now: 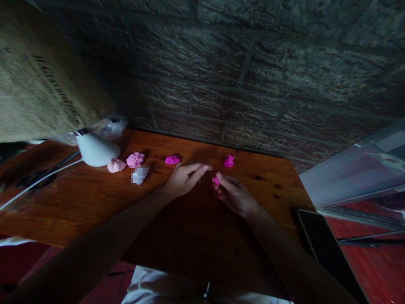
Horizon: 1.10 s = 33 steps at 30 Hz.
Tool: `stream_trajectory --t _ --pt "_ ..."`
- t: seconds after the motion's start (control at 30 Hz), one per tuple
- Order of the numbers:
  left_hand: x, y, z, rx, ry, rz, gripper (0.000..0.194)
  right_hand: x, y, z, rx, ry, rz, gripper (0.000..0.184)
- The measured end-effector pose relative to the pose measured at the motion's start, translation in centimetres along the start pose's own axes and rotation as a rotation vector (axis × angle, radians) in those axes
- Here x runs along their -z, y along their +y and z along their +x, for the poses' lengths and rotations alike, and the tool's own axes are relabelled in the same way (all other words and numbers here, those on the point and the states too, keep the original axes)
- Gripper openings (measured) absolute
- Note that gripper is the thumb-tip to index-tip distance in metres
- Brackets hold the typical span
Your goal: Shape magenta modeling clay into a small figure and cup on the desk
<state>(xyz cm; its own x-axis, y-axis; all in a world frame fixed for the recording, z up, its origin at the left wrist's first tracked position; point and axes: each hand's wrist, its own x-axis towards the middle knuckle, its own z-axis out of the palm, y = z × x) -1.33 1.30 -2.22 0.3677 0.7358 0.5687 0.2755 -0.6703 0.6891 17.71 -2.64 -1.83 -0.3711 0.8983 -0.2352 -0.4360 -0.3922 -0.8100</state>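
Observation:
Between the thumb and fingers of my right hand [236, 194] is a small piece of bright pink modelling clay [217, 180]. My left hand [186, 179] hovers just to its left, fingers stretched out toward the right hand and holding nothing that I can see. Beyond my right hand, a small bright pink clay figure [229, 161] with pointed bits on top stands on the wooden table [196, 228]. A bright pink clay lump [172, 160] lies past my left hand.
Further left sit a pink lump [135, 159], a paler pink lump [116, 165] and a blurred-out greyish lump [139, 174]. Beside them stands a white lamp base [97, 150] under a newsprint-patterned shade [47, 80]. A dark flat device [329, 253] lies at the right edge; a brick wall [221, 76] rises behind.

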Motion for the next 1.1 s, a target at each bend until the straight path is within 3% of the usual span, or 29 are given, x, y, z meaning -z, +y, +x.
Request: stream_trajectory --t 0.33,0.83,1.1 --pt "0.18 0.11 0.22 -0.011 0.004 0.087 0.046 -0.22 -0.34 -0.12 0.089 0.007 0.004 0.035" --pt "0.22 -0.3 0.2 0.015 0.054 0.036 0.04 -0.26 -0.48 -0.4 -0.011 -0.031 -0.058 0.033" --pt "0.36 -0.07 0.38 -0.001 0.048 0.061 0.041 0.02 -0.4 -0.26 0.03 0.014 -0.06 0.031"
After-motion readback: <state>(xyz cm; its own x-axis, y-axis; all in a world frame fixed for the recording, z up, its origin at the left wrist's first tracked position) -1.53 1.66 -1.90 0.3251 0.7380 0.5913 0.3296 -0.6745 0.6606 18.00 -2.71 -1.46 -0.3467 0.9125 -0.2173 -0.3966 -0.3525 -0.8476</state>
